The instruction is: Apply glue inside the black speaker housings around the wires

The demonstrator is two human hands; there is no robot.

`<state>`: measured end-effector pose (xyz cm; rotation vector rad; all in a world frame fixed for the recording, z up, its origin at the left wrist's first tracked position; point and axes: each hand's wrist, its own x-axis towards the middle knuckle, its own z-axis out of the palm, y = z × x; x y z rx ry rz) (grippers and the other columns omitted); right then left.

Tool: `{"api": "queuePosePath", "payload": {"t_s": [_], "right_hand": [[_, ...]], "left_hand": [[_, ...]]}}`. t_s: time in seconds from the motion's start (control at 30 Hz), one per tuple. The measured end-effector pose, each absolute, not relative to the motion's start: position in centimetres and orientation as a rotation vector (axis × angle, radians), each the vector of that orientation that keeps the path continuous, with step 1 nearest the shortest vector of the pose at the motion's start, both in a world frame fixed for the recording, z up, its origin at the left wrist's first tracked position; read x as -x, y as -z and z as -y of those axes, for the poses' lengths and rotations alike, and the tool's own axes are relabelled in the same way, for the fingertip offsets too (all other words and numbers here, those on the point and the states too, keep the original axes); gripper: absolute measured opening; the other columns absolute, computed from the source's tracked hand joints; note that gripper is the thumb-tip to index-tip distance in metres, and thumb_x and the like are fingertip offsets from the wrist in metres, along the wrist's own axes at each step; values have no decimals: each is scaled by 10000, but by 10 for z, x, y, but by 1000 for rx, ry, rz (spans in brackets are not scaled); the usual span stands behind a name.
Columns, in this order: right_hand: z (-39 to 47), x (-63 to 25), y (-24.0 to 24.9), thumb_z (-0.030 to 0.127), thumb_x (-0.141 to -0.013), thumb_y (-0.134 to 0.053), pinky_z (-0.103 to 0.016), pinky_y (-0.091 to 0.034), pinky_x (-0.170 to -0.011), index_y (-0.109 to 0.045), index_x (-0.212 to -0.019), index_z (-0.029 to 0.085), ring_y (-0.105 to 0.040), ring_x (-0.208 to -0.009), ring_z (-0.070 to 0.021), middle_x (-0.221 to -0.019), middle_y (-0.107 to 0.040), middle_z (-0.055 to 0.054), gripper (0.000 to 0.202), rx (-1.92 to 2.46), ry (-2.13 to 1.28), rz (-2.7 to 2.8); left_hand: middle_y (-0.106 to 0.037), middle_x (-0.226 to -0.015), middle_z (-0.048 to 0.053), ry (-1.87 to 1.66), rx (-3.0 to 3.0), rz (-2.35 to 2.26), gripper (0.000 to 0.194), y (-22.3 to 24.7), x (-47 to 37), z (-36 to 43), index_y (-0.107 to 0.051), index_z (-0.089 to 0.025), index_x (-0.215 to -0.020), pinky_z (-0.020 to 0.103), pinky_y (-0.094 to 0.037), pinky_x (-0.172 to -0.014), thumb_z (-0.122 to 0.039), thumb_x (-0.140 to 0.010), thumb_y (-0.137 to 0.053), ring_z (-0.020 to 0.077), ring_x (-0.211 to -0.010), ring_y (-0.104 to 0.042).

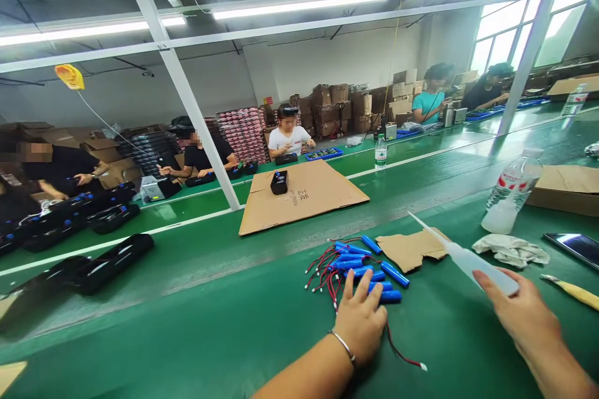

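Observation:
My left hand (360, 318) reaches over a pile of blue cylindrical batteries (349, 264), its fingers spread and the tips at the nearest cells. Red and black wires with small white plugs (322, 265) fan out from the pile to the left. One more lead with a white plug (406, 358) comes out from beneath my palm, which hides where it begins. My right hand (524, 308) is closed around a translucent white squeeze bottle (482, 271), tilted so its long thin nozzle points up and left, above a torn cardboard piece (412, 249).
A large cardboard sheet (322, 196) carries a black case (279, 182). To the right are a big plastic bottle (510, 193), a crumpled cloth (510, 250), a phone (575, 249) and a yellow-handled tool (575, 293). Black cases (112, 265) lie left. Several people sit across the bench.

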<state>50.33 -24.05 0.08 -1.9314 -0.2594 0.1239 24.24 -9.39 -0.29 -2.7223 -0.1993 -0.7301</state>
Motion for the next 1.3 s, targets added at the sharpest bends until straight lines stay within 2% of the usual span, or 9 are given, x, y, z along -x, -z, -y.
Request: {"api": "queuePosePath", "payload": {"t_s": [0.17, 0.27, 0.33, 0.43, 0.6, 0.73, 0.9, 1.2, 1.3], "right_hand": [[274, -522, 21, 714, -708, -476, -424, -423, -589, -534, -1161, 168, -557, -773, -336, -1021, -561, -195, 711, 2466, 35, 571], [270, -503, 16, 724, -710, -413, -509, -432, -694, -544, -1174, 184, -524, -942, -418, -1213, -498, -181, 724, 2521, 375, 619], [260, -480, 7, 678, -771, -325, -539, -407, -814, -541, -1172, 154, -481, -1046, -415, -1282, -445, -169, 694, 2382, 662, 751], [242, -442, -1, 552, -857, -284, -508, -375, -906, -517, -1161, 114, -476, -1092, -351, -1235, -470, -180, 582, 2082, 795, 1071], [223, -378, 19, 405, -840, -480, -430, -410, -894, -528, -1117, 203, -511, -1040, -265, -1135, -546, -103, 346, 1778, 533, 1541], [210, -339, 41, 305, -778, -563, -372, -467, -792, -602, -959, 215, -550, -923, -236, -1012, -594, -75, 206, 1756, 359, 1717], [203, -325, 41, 298, -794, -541, -384, -465, -785, -617, -926, 217, -533, -929, -242, -1027, -581, -77, 172, 1831, 251, 1787], [210, -326, 33, 300, -826, -520, -404, -432, -865, -614, -924, 211, -507, -980, -237, -1052, -564, -72, 162, 1869, 90, 1785], [208, -327, 33, 288, -820, -515, -400, -443, -847, -615, -914, 209, -521, -953, -236, -1033, -571, -75, 158, 1844, 85, 1779]], "left_hand": [[-532, -1269, 22, 757, 2725, 236, 168, 13, -234, 76, -675, -289, -873, 587, 93, -1071, -346, -857, -518, 316, -1330, -249], [-502, -1308, 4, 708, 2787, 287, 201, 18, -237, 65, -674, -316, -929, 580, 60, -1081, -368, -876, -487, 314, -1324, -255], [-446, -1364, -6, 671, 2861, 348, 225, 17, -238, 63, -668, -335, -971, 589, -22, -1087, -351, -892, -458, 321, -1328, -245], [-330, -1446, -12, 640, 3001, 448, 266, 5, -226, 73, -609, -373, -1103, 581, -191, -1074, -325, -888, -459, 320, -1347, -211], [-186, -1502, -3, 591, 3143, 841, 649, -16, -161, 111, -442, -330, -1301, 529, -309, -1068, -118, -704, -582, 291, -1373, -162], [-287, -1462, 68, 394, 3094, 1264, 483, -14, -103, 111, -584, -251, -1168, 522, -334, -1059, -120, -705, -554, 301, -1345, -250], [-377, -1417, 56, 156, 3151, 1432, 476, -20, -80, 104, -570, -259, -1207, 497, -302, -1085, -213, -733, -571, 289, -1328, -294], [-440, -1379, 36, 381, 3250, 1473, 403, -22, -73, 107, -621, -258, -1116, 451, -280, -1103, -202, -717, -619, 246, -1313, -327], [-524, -1298, 60, 695, 3231, 1471, 389, -20, -75, 103, -608, -225, -1132, 461, -315, -1086, -186, -747, -574, 242, -1271, -390]]}}
